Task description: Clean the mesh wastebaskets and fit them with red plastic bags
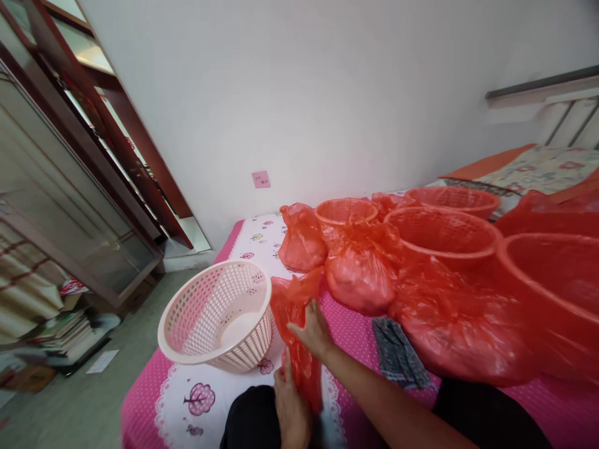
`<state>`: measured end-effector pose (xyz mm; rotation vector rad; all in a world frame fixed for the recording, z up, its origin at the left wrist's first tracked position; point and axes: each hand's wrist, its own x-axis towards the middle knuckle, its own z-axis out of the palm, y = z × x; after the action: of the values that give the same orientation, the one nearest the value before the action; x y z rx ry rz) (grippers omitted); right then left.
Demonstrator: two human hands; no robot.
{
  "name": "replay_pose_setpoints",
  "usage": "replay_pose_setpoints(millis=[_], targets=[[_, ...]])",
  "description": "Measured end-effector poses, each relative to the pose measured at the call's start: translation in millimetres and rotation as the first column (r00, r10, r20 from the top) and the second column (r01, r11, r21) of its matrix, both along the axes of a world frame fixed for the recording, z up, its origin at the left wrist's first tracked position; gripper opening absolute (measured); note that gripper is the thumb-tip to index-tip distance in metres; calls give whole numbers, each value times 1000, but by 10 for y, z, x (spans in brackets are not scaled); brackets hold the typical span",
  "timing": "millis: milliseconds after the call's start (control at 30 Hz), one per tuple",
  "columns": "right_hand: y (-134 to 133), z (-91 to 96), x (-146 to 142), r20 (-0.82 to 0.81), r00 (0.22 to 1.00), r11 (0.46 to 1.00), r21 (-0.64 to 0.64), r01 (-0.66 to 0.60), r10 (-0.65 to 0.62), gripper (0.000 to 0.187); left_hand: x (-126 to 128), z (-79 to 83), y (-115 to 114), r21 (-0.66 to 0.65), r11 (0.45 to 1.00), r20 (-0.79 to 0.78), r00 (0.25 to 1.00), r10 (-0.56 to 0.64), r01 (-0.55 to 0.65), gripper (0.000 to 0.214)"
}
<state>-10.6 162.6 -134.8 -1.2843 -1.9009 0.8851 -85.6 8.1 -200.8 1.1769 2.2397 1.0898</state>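
Note:
A limp red plastic bag (299, 368) stands between my hands in front of me, just right of the pale pink basket (219, 358). Around its upper part is my right hand (316, 330), closed on the film with the thumb spread to the left. My left hand (289, 399) grips the bag's lower left edge, its fingers partly hidden. Filled red bags (358, 284) sit right behind it. A folded dark grey cloth (400, 355) lies to the right of my right forearm.
Several red baskets (442, 234) stand along the right, with another bulging red bag (463, 330) before them. Everything rests on a pink and white patterned bedspread (201, 399) against a white wall. At left are the floor (140, 330) and a glass-fronted cabinet (60, 187).

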Motion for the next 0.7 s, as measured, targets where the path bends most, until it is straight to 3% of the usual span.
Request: replay_pose_setpoints(millis=[67,133,233,400,533,700], targets=[[-66,-91,-62,221,968,992,15,-128,122,80,10,-110,-12,-99,995,-123,992,-6,-7,69],[-116,-197,-87,331,919,976,-53,-209,215,74,23,-235,-19,-191,981,-219,976,-20,-23,66],[-97,-302,-74,370,891,963,-147,-226,265,69,40,-336,-5,-295,955,-285,956,-64,-24,66],[9,-257,61,296,926,970,-134,-201,233,71,82,-262,22,-379,925,-322,939,-118,-14,61],[-114,-169,364,185,974,991,-47,-125,132,65,89,-235,28,-369,929,-350,930,-108,-31,58],[-450,-98,1016,49,995,995,40,-92,90,46,-51,-266,10,-160,987,-228,974,-5,-33,57]])
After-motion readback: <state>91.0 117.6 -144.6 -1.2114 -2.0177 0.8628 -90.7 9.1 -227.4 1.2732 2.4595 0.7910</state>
